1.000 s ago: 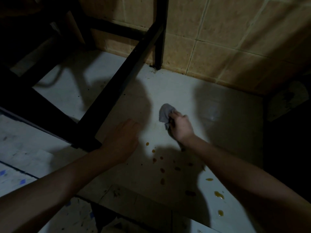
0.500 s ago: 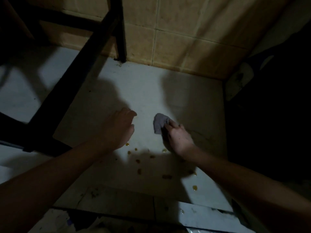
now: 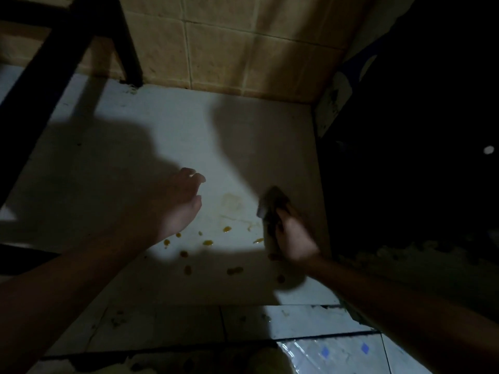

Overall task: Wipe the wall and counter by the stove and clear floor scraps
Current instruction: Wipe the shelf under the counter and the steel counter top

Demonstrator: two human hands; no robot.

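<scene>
Head view: dark frame (image 3: 127, 44) beside wall (image 3: 229, 55)

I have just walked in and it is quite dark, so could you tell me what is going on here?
A person is wiping the white counter with a grey rag gripped in the right hand, near the counter's right edge. The left hand is open and holds nothing. Orange drops lie scattered on the counter between the hands, with a faint smear left of the rag.
</scene>
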